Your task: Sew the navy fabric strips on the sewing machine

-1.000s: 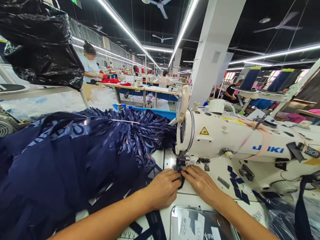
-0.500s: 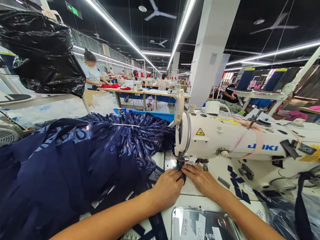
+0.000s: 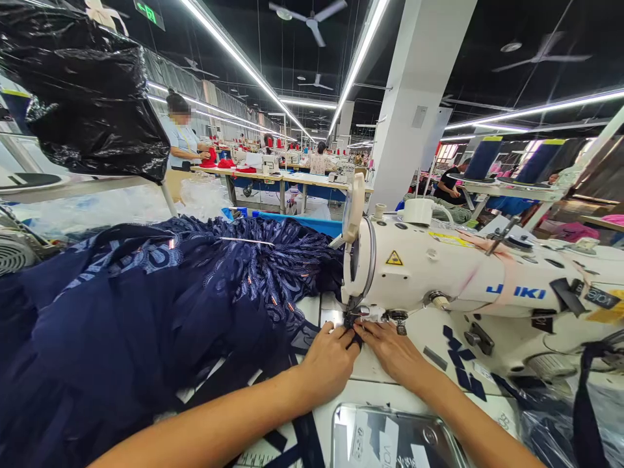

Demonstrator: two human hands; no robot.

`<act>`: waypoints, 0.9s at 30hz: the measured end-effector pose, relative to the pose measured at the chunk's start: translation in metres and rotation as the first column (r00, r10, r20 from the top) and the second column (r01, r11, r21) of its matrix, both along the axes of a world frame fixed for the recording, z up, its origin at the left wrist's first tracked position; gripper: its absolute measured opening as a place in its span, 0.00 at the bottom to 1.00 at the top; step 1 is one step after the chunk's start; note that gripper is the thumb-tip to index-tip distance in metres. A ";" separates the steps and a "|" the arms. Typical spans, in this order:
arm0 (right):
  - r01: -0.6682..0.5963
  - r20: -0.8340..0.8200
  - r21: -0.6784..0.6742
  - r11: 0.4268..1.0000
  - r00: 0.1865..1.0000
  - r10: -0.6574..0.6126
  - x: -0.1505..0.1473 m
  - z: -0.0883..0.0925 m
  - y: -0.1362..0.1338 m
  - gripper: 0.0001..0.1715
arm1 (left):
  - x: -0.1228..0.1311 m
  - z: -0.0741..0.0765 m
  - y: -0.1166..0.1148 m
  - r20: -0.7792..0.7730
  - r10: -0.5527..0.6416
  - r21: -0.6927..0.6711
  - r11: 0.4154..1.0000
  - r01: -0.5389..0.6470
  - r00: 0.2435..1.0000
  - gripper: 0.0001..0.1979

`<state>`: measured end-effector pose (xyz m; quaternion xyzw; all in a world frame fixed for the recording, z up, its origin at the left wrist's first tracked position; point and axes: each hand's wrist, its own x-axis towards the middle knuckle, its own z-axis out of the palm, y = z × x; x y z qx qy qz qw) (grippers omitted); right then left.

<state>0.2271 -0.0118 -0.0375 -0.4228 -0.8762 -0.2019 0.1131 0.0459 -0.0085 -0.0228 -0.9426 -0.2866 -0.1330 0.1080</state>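
At the needle end of a white sewing machine, a small piece of dark fabric lies under the presser foot, mostly covered by fingers. My left hand is closed on its left side, fingers curled close to the foot. From the other side, my right hand holds it too, thumb and fingertips pressed together at the foot. Both hands almost touch. A big heap of navy lace garments is piled to the left of the machine, close to my left forearm.
In front of me lies a shiny metal tin with labels. Small navy fabric pieces are scattered on the machine bed at right. A black plastic bag hangs at upper left. Beyond, a person in light blue stands at a table with red cloth.
My left fingers have shifted slightly upward toward the presser foot. The right hand stays nearly in place. The view has tilted a little, and the far person has raised some red cloth.
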 end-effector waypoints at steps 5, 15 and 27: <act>0.044 0.019 0.027 0.999 0.999 -0.045 -0.003 0.002 -0.001 0.27 | 0.002 0.000 0.002 0.006 0.029 0.022 0.999 -0.029 1.000 0.09; 0.052 -0.078 -0.022 0.998 0.996 -0.053 -0.001 0.002 0.005 0.24 | -0.004 -0.002 -0.001 0.137 0.005 -0.123 0.992 0.011 0.991 0.12; -0.124 -0.278 -0.032 0.992 0.954 0.111 -0.010 0.007 -0.005 0.16 | -0.029 0.006 0.025 0.317 0.070 -0.244 0.970 0.010 0.946 0.14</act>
